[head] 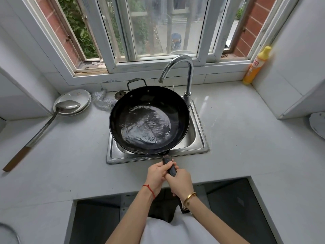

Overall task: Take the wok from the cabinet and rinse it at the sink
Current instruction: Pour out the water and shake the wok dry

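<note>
Head view: wok (pixel 149 120) overhanging sink (pixel 200 136) rim

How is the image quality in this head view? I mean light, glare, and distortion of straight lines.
Head view: soft daylight enters through the window; bright glare lies on the rippled water in the wok and on the faucet; the wide-angle lens bends the counter edges and window frame; both hands on the wok handle look sharp.
</note>
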A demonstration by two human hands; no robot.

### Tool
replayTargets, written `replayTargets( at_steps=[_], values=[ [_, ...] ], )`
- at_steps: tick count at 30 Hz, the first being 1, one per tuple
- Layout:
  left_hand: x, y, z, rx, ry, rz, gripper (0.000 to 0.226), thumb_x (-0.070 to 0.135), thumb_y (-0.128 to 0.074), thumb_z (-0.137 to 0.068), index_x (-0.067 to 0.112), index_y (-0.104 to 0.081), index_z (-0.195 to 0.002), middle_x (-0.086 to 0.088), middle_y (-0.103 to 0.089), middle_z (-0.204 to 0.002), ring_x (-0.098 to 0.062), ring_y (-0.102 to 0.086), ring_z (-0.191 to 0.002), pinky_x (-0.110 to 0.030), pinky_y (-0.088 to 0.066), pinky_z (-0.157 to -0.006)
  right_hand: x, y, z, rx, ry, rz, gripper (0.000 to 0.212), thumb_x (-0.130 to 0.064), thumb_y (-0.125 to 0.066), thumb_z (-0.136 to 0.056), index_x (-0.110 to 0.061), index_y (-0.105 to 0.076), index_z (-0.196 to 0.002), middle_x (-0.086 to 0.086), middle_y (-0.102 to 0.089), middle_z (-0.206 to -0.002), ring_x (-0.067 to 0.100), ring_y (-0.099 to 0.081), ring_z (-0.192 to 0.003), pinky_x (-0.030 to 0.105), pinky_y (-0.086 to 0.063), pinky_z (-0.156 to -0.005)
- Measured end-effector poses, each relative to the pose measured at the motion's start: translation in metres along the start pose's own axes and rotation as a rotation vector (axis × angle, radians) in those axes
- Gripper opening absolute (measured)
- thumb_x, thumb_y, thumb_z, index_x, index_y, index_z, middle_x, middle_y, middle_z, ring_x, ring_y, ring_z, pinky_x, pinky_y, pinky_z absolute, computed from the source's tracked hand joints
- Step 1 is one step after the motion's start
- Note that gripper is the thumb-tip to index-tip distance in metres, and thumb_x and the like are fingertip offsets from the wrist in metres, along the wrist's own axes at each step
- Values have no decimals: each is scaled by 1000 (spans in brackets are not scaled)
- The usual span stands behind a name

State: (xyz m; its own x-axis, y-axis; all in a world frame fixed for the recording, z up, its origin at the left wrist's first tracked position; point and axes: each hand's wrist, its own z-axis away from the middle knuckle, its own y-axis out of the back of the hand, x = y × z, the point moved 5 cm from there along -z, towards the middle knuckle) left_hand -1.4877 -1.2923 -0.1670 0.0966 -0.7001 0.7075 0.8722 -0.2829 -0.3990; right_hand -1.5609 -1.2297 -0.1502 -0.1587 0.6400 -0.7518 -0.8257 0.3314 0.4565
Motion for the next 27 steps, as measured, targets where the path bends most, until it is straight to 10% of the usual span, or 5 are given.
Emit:
replayTargets(
  at_steps=[6, 27],
  values=[
    [3, 11, 2, 127, -69, -200, 8, 3, -69, -85, -2, -74, -85, -17, -75, -83, -23, -72, -79, -32, -59, -80, 10, -15, -3, -131, -120, -217, 19, -21, -60, -91, -12, -57, -75, 2, -52, -51, 14, -47, -37, 23, -41, -38],
    [50, 43, 4, 500, -250, -825, 30, 23, -74, -68, 4, -58, -51, -3, -58, -45, -10, -45, -46, -25, -42, -49, -13, -63, -14, -479, -289, -528, 37, -13, -37, -97, -18, -36, -60, -4, -32, -45, 8, -29, -33, 18, -26, -34]
  ],
)
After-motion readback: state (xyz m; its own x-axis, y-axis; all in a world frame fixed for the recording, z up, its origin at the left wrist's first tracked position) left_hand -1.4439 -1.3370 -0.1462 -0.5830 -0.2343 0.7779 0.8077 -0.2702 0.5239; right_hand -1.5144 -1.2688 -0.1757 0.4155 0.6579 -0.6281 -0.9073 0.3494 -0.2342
